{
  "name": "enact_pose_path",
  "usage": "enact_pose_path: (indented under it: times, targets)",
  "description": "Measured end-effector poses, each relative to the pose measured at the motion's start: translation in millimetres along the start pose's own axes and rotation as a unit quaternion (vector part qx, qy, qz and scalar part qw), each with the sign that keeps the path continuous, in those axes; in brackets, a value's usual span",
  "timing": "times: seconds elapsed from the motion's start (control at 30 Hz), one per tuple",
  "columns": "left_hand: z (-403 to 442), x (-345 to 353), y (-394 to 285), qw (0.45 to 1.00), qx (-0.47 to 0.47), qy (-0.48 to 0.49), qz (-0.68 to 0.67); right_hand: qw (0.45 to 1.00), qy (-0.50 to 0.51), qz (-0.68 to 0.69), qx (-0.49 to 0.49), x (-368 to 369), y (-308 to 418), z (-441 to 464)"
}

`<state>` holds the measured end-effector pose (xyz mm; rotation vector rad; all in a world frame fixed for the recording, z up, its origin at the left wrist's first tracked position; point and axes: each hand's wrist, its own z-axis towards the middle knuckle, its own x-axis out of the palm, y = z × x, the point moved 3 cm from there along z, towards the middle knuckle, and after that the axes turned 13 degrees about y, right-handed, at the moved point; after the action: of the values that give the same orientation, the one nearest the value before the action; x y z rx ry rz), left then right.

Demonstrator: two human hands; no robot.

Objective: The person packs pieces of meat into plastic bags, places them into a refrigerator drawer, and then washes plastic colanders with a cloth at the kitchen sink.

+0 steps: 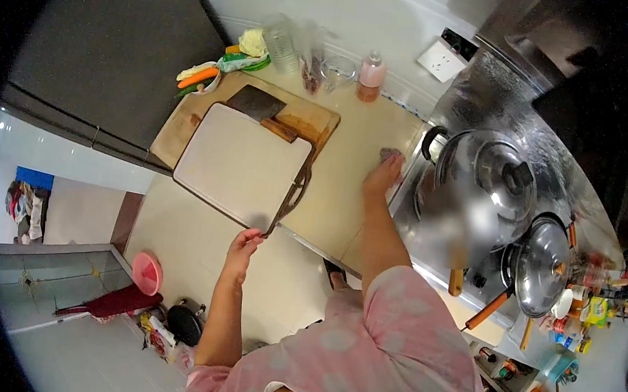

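Note:
My left hand (pixel 243 247) pinches the near corner of a white cutting board (pixel 238 162) with a dark rim and a side handle. That board lies partly over a wooden cutting board (pixel 177 126) and juts past the counter's front edge. A cleaver (pixel 256 103) with a wooden handle rests at the far side of the white board, on the wooden one. My right hand (pixel 382 177) is closed on a small crumpled greyish cloth (pixel 391 154), pressed to the countertop (pixel 340 198) beside the stove. The cloth's underside is hidden.
A lidded pot (pixel 490 175) and a lidded pan (pixel 541 271) stand on the stove at right. Vegetables, including a carrot (pixel 198 77), sit at the far left. Along the wall stand a glass jar (pixel 281 44) and a pink bottle (pixel 371 77).

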<state>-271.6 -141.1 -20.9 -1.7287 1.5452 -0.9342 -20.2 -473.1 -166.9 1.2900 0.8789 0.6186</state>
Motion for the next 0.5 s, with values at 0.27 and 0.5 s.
enact_pose_path:
  times: [0.27, 0.5]
  targets:
    - [30, 5, -14, 0.998, -0.008, 0.049, 0.026, 0.920, 0.293, -0.162, -0.204, 22, 18, -16]
    - [36, 47, -27, 0.987, -0.004, 0.142, 0.082, 0.871, 0.461, 0.166, 0.014, -44, -19, -131]
